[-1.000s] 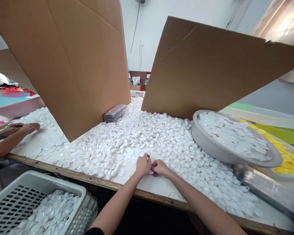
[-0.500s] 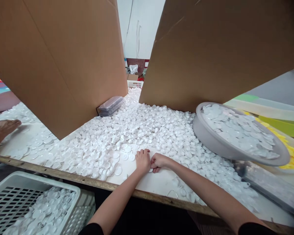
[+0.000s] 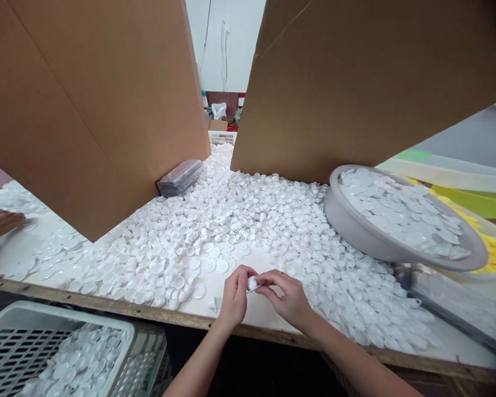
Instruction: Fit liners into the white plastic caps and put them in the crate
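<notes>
Between my two hands is a small white plastic cap (image 3: 252,283), partly hidden by fingers. My left hand (image 3: 236,295) grips it from the left with thumb and fingers closed. From the right, my right hand (image 3: 286,295) pinches the edge of the same piece, where a thin flat rim shows. Both hands are just above the bare near strip of the table (image 3: 261,314). A wide heap of white round plastic caps (image 3: 231,209) lies beyond them, with a few flat white discs (image 3: 215,266) just past my left hand.
Two large cardboard panels (image 3: 107,110) stand over the heap. At right a tilted grey basin (image 3: 367,242) holds flat white discs. A white crate (image 3: 124,331) with pieces sits below the wooden table edge (image 3: 165,315) at left. Another person's hand (image 3: 2,223) rests at far left.
My hands have come up off the table and turned, and a white cap now shows between my fingers. The other person's hand has shifted slightly left in view.
</notes>
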### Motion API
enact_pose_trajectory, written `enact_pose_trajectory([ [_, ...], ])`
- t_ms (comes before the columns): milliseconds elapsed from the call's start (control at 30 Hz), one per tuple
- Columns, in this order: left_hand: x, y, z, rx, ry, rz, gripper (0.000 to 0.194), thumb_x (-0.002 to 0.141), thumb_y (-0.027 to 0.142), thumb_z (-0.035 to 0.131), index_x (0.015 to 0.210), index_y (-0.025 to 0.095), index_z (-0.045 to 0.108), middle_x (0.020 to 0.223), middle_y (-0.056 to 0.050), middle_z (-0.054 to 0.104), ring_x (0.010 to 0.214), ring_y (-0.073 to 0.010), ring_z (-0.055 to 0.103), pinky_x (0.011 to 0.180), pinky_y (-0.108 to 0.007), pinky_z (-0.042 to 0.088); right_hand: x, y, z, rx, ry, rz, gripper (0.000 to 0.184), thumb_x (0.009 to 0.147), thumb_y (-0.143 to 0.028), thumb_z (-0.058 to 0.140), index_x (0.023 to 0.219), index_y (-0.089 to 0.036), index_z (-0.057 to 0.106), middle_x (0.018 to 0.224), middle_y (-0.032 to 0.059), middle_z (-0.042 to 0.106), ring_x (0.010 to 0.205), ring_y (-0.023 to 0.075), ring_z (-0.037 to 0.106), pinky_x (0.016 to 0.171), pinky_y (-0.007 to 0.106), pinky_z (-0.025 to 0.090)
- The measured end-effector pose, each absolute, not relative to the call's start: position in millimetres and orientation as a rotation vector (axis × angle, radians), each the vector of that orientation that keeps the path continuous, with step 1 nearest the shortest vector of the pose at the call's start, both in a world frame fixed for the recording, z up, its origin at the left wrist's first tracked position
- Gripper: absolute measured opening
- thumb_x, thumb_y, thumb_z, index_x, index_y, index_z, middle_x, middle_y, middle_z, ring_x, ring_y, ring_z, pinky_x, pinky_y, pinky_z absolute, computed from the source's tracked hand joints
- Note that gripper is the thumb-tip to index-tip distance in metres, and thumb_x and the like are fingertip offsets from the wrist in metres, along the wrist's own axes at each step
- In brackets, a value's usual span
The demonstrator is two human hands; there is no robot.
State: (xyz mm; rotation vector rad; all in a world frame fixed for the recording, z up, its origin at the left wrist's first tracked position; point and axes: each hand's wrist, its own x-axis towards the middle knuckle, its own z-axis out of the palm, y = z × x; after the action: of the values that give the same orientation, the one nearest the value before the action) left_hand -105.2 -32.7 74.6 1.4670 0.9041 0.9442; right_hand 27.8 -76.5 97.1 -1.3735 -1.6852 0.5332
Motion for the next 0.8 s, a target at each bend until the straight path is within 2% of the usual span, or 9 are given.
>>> enact_pose_trajectory([
  [233, -109.1, -52.2, 105.5, 1.501, 0.826, 1.140, 0.036, 0.084, 0.037, 0.025, 0.084, 0.013, 0.052, 0.074, -0.005, 0.052, 0.068, -0.0118, 0.046, 0.062, -0.023, 0.035, 18.2, -94.9, 120.0, -1.249, -1.612, 0.299, 0.013, 0.071, -0.017, 0.055, 0.084, -0.020, 0.058, 0.078, 0.0045, 0.061, 0.076, 0.0142, 0.056, 0.069, 0.026, 0.046],
  [367, -109.9, -59.2, 112.0, 1.531, 0.777, 1.180, 0.039, 0.084, 0.040, 0.023, 0.083, 0.014, 0.051, 0.074, -0.005, 0.051, 0.066, -0.0115, 0.044, 0.061, -0.023, 0.033, 17.3, -103.7, 129.2, -1.196, -1.629, 0.342, 0.011, 0.071, -0.015, 0.055, 0.079, -0.019, 0.059, 0.077, 0.0040, 0.060, 0.075, 0.0134, 0.056, 0.068, 0.025, 0.046],
  [467, -112.1, -62.8, 116.8, 1.561, 0.723, 1.012, 0.040, 0.084, 0.041, 0.022, 0.076, 0.014, 0.049, 0.067, -0.002, 0.046, 0.060, -0.0095, 0.039, 0.057, -0.021, 0.031, 19.1, -111.3, 131.9, -1.276, -1.609, 0.607, 0.005, 0.072, -0.021, 0.054, 0.071, -0.018, 0.058, 0.069, 0.0032, 0.058, 0.068, 0.0120, 0.054, 0.063, 0.024, 0.045],
  [667, -117.5, -78.8, 107.1, 1.430, 0.631, 0.557, 0.036, 0.080, 0.046, 0.030, 0.065, 0.014, 0.040, 0.058, 0.003, 0.035, 0.055, -0.0065, 0.032, 0.051, -0.018, 0.028, 21.7, -131.5, 116.1, -1.198, -1.238, 1.577, 0.021, 0.068, -0.032, 0.058, 0.071, -0.015, 0.045, 0.067, 0.0006, 0.056, 0.058, 0.0105, 0.055, 0.054, 0.022, 0.043],
  [800, -116.4, -92.5, 89.7, 1.295, 0.746, 0.538, 0.036, 0.080, 0.044, 0.028, 0.060, 0.015, 0.035, 0.054, 0.004, 0.033, 0.051, -0.0058, 0.030, 0.046, -0.018, 0.026, 16.8, -140.9, 101.8, -1.117, -1.165, 1.612, 0.025, 0.067, -0.032, 0.060, 0.068, -0.015, 0.042, 0.068, 0.0006, 0.054, 0.056, 0.0090, 0.053, 0.054, 0.021, 0.040],
])
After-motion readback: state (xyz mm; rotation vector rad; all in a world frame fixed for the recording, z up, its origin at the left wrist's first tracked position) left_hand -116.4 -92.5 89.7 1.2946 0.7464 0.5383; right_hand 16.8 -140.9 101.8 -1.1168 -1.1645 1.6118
